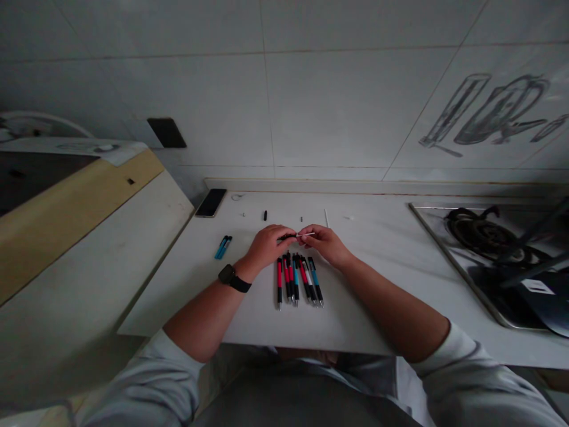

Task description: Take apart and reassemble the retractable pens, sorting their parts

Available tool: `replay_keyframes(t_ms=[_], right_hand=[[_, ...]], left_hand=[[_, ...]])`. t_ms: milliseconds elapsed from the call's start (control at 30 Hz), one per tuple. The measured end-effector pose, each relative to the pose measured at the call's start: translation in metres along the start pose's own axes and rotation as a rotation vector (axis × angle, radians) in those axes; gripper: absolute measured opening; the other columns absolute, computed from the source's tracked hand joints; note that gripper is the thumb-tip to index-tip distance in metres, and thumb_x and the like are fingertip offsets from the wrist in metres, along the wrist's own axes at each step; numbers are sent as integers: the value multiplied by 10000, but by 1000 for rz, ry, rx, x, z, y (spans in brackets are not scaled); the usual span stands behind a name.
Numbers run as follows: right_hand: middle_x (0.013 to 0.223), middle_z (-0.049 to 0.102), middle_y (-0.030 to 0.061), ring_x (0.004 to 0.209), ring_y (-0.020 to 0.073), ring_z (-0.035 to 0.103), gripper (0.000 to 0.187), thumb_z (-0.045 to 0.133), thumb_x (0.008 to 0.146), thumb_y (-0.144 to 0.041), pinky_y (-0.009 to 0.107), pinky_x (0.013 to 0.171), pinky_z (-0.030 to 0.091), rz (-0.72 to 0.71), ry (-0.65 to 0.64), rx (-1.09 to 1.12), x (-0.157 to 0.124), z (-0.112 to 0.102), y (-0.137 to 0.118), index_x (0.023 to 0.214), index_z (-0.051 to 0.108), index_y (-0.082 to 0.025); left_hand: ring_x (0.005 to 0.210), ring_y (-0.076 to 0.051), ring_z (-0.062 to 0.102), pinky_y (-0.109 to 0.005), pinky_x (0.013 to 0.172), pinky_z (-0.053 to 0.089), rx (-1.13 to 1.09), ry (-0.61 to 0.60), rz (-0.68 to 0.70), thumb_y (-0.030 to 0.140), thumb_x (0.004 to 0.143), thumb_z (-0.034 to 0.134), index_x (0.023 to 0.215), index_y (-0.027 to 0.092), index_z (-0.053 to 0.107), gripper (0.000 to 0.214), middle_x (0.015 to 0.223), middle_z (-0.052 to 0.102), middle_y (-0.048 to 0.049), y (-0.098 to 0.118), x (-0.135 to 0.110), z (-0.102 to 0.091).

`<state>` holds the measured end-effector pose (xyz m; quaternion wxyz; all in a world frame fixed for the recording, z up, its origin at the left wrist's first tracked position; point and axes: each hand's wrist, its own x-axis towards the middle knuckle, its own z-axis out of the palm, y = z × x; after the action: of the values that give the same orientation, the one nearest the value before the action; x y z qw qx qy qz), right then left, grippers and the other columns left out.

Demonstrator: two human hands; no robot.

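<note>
My left hand [269,242], with a black watch on its wrist, pinches a small black pen part [287,237] above the white counter. Facing it, my right hand [328,243] grips a thin white pen refill [307,234], whose inner end meets the black part. Whether the refill sits inside it I cannot tell. Just below both hands lie several assembled pens [291,281] in red, blue and white with black grips, side by side. Beyond the hands are a black grip sleeve [265,215], a tiny dark piece [301,219] and another white refill [326,217].
Two blue pen barrels [223,247] lie left of my hands. At the back left is a phone [211,203], near a tiny piece [243,214]. A gas stove [482,237] bounds the right side; a white cabinet-like box [111,237] stands left. A tiled wall [324,112] rises behind.
</note>
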<state>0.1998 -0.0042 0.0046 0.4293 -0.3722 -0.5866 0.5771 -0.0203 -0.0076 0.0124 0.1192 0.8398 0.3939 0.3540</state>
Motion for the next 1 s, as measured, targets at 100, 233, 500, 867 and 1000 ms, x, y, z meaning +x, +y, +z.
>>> replay_keyframes(t_ms=[100, 233, 500, 867, 1000], right_hand=[[863, 756, 34, 808, 162, 674, 410, 829, 747, -550, 307, 760, 517, 5, 62, 40, 1, -3, 0, 954, 728, -211], [874, 765, 42, 819, 165, 685, 401, 833, 751, -544, 308, 762, 518, 3, 140, 81, 3, -10, 2, 951, 715, -216], [898, 763, 39, 845, 164, 691, 390, 844, 746, -530, 307, 775, 524, 8, 150, 124, 2, -14, 1, 952, 716, -225], [1010, 718, 42, 915, 164, 683, 345, 722, 837, -559, 329, 816, 575, -206, 362, -27, 9, -47, -26, 934, 645, -237], [888, 695, 27, 744, 126, 652, 296, 666, 888, -512, 285, 733, 571, -285, 508, -211, 22, -88, -43, 953, 633, -225]], left_hand=[[960, -205, 708, -354, 905, 537, 2, 28, -18, 289, 956, 682, 1030, 229, 740, 111, 1017, 774, -43, -1, 1, -2], [941, -201, 711, -350, 898, 544, 21, 74, -65, 259, 941, 694, 1015, 220, 734, 93, 1000, 774, -38, -4, 1, -3], [924, -187, 705, -330, 870, 545, -23, 63, -69, 247, 950, 664, 1022, 221, 729, 101, 988, 766, -41, -2, 1, -5], [838, -166, 692, -302, 822, 546, -57, 83, -112, 195, 920, 643, 922, 202, 703, 60, 912, 749, -29, -2, 2, -5], [853, -173, 693, -307, 823, 539, -33, 58, -107, 216, 932, 629, 920, 207, 698, 71, 905, 742, -27, -4, 1, -5]])
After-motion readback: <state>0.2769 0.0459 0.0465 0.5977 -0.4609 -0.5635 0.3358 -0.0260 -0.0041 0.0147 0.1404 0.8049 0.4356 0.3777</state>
